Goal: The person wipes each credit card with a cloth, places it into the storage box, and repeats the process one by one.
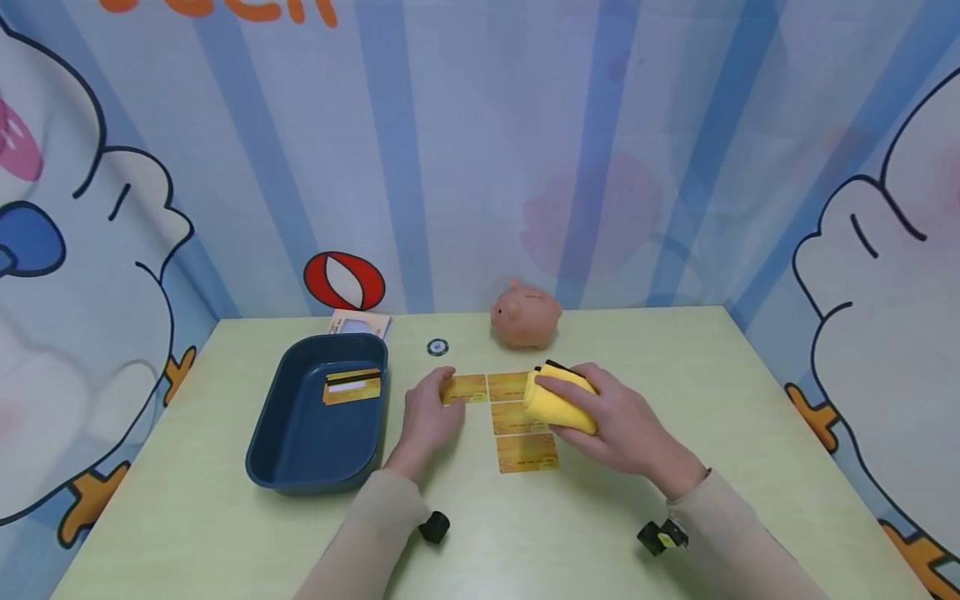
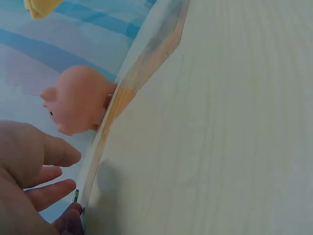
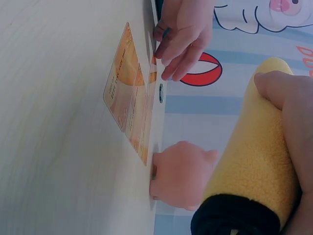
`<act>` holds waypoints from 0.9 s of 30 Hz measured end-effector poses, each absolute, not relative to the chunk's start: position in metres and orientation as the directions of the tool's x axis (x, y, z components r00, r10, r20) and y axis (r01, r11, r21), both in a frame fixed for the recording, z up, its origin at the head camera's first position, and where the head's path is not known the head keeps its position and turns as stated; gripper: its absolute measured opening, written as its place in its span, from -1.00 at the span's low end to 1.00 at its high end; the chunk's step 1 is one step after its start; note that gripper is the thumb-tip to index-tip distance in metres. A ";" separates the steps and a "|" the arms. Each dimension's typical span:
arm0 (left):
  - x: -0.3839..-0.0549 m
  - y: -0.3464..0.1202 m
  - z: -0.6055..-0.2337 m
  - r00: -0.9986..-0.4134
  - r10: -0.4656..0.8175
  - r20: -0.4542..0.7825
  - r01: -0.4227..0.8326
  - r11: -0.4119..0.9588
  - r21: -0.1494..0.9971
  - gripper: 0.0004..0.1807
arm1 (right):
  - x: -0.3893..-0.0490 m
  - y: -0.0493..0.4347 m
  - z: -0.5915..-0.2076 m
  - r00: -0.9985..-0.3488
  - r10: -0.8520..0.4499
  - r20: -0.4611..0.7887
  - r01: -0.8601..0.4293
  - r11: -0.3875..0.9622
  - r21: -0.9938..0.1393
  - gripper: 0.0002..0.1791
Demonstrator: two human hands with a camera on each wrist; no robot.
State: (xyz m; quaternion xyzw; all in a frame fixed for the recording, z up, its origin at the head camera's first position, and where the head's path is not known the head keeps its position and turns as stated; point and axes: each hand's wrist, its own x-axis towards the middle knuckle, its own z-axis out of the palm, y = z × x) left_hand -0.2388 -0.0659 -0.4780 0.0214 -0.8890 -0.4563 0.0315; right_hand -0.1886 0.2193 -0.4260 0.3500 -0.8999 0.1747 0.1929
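My right hand [image 1: 626, 417] grips a rolled-up yellow cloth [image 1: 558, 402] with black edging, held over the right side of the gold cards. In the right wrist view the cloth [image 3: 254, 152] looks fuzzy, its black end towards the camera. My left hand [image 1: 433, 417] lies between the blue bin and the cards, fingers loosely extended, fingertips right at the left gold card [image 1: 467, 388]. To its right, a column of gold cards runs toward me, the nearest card [image 1: 527, 452] fully visible. The cloth partly covers the upper ones.
A dark blue bin [image 1: 315, 479] stands left, holding one gold card [image 1: 351, 387] with its stripe side up. At the back are a pink piggy bank [image 1: 527, 318], a poker chip [image 1: 437, 347] and a printed paper item [image 1: 360, 322] behind the bin. A patterned curtain [image 1: 480, 167] borders the table.
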 end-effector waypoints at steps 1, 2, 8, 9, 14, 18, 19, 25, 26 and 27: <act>-0.241 -0.066 -0.479 -0.997 -0.067 0.040 -0.009 0.602 0.799 -0.43 | -0.189 0.219 -0.426 -0.678 -0.565 0.470 -0.700 0.691 -0.180 -0.29; -0.243 -0.066 -0.480 -0.997 -0.067 0.043 -0.008 0.620 0.785 -0.41 | -0.189 0.219 -0.426 -0.677 -0.566 0.470 -0.701 0.690 -0.180 -0.29; -0.249 -0.066 -0.480 -0.996 -0.070 0.052 -0.016 0.730 0.683 -0.35 | -0.189 0.216 -0.425 -0.669 -0.572 0.474 -0.709 0.683 -0.177 -0.27; -0.249 -0.067 -0.480 -0.996 -0.078 0.052 -0.024 0.745 0.667 -0.35 | -0.189 0.216 -0.425 -0.669 -0.573 0.474 -0.709 0.682 -0.176 -0.27; -0.245 -0.069 -0.481 -0.993 -0.108 0.051 -0.052 0.778 0.626 -0.35 | -0.187 0.215 -0.425 -0.677 -0.567 0.469 -0.702 0.688 -0.183 -0.27; -0.241 -0.071 -0.480 -0.992 -0.121 0.047 -0.066 0.784 0.618 -0.34 | -0.186 0.214 -0.426 -0.680 -0.566 0.466 -0.701 0.689 -0.185 -0.26; -0.240 -0.072 -0.479 -0.991 -0.125 0.040 -0.074 0.784 0.616 -0.34 | -0.187 0.214 -0.426 -0.680 -0.567 0.465 -0.701 0.688 -0.185 -0.26; -0.236 -0.073 -0.478 -0.992 -0.128 0.008 -0.099 0.806 0.584 -0.34 | -0.187 0.213 -0.427 -0.670 -0.572 0.473 -0.710 0.680 -0.183 -0.25; -0.236 -0.073 -0.479 -0.992 -0.128 0.002 -0.103 0.809 0.578 -0.34 | -0.187 0.213 -0.427 -0.669 -0.573 0.473 -0.711 0.679 -0.183 -0.25; -0.235 -0.073 -0.479 -0.992 -0.127 -0.005 -0.107 0.813 0.573 -0.33 | -0.187 0.213 -0.427 -0.669 -0.573 0.473 -0.711 0.679 -0.182 -0.25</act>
